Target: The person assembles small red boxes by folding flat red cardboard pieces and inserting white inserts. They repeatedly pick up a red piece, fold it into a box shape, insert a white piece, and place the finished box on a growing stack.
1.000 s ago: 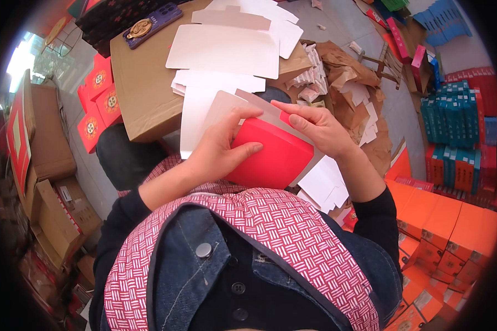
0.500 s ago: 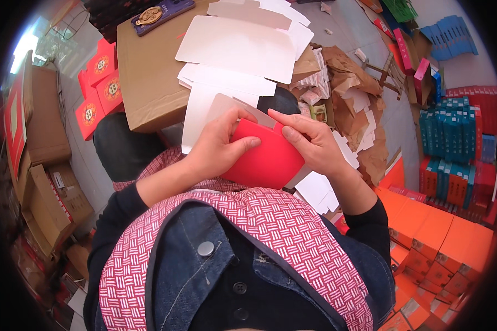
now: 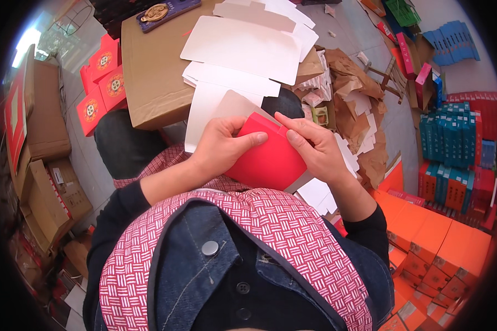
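Note:
Between my hands, over my lap, is a red cardboard box (image 3: 270, 161) with a pale flap (image 3: 240, 106) standing out at its far end. My left hand (image 3: 222, 140) grips the box's left side, thumb lying on the red face and fingers behind the far edge. At the far right corner, my right hand (image 3: 315, 144) pinches the edge with its thumb and index finger. Part of the box's underside is hidden. Just beyond lie flat white card blanks (image 3: 243, 49), stacked loosely on a brown carton.
The brown carton (image 3: 152, 83) stands ahead, bearing a phone (image 3: 168, 12). Red boxes (image 3: 115, 85) with round emblems sit left of it. Crumpled brown paper (image 3: 359, 83) lies to the right. Orange boxes (image 3: 425, 231) are stacked at the near right, teal boxes (image 3: 447, 132) behind them.
The far edge of the red box looks more closed, its flap opening narrower at the corner. My left fingers have shifted slightly along the edge. The whole view has moved a little.

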Motion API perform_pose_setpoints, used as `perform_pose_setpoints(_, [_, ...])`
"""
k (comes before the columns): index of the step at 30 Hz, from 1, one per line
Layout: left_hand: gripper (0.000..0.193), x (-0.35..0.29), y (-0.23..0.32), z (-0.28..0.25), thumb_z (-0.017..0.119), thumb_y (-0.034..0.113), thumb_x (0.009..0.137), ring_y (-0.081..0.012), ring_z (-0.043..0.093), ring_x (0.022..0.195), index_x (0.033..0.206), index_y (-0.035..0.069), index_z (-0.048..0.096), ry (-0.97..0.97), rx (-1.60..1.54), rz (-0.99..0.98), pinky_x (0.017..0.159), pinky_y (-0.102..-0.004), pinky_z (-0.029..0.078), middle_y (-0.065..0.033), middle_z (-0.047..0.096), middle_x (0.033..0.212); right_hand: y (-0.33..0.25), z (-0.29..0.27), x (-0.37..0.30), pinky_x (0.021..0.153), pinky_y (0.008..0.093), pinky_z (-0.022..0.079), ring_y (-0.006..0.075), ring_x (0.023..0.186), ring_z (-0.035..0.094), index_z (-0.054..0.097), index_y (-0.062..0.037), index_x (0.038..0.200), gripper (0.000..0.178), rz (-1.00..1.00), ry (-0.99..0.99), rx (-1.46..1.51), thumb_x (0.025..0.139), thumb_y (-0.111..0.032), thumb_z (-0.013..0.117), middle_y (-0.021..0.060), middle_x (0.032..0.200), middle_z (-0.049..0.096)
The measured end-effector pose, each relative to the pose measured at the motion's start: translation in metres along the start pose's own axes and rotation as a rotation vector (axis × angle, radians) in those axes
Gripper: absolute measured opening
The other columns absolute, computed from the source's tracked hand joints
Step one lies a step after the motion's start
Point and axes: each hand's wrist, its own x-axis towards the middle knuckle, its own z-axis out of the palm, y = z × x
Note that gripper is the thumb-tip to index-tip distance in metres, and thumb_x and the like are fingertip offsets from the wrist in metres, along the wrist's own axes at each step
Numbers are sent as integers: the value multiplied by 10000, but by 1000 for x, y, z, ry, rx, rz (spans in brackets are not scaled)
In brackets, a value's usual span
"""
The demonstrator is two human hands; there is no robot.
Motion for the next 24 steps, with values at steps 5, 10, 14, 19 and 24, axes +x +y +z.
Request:
perform_pose_setpoints(5, [247,2,-3,-2,672,172,885,-121,652,775,1026,-31,665,19,-20,-12,692,-248,537,-92,696,888,-3,2,0,799,263,465,145,898,600,603,-47,1255,337,21,-13,38,929,-93,532,95,1022,650])
perform_pose_setpoints(10, [209,4,-5,-1,658,144,887,-113,647,740,996,-34,672,5,-88,-3,657,-250,535,-90,696,859,1,2,-3,846,260,457,146,962,594,588,-36,1271,348,19,-31,85,933,-93,529,98,1101,642])
perform_pose_setpoints(14, [205,6,1,0,656,162,893,-110,644,732,981,-23,675,22,-75,-54,648,-249,531,-81,693,848,-1,4,-4,875,262,452,153,996,591,576,-24,1279,355,44,-41,95,933,-85,527,107,1123,640])
perform_pose_setpoints(19, [201,7,-2,-2,649,173,900,-110,643,730,975,-11,677,25,-114,-33,646,-248,529,-76,692,850,5,-4,-8,925,280,439,177,1078,580,558,-15,1292,363,-28,-82,96,937,-78,520,130,1207,609])
perform_pose_setpoints(24, [191,8,-1,-1,647,163,899,-107,641,734,978,-9,677,26,-121,-68,649,-245,527,-75,691,863,1,-9,-11,968,297,419,199,1134,561,535,-19,1317,380,20,-153,43,941,-69,509,141,1260,581])
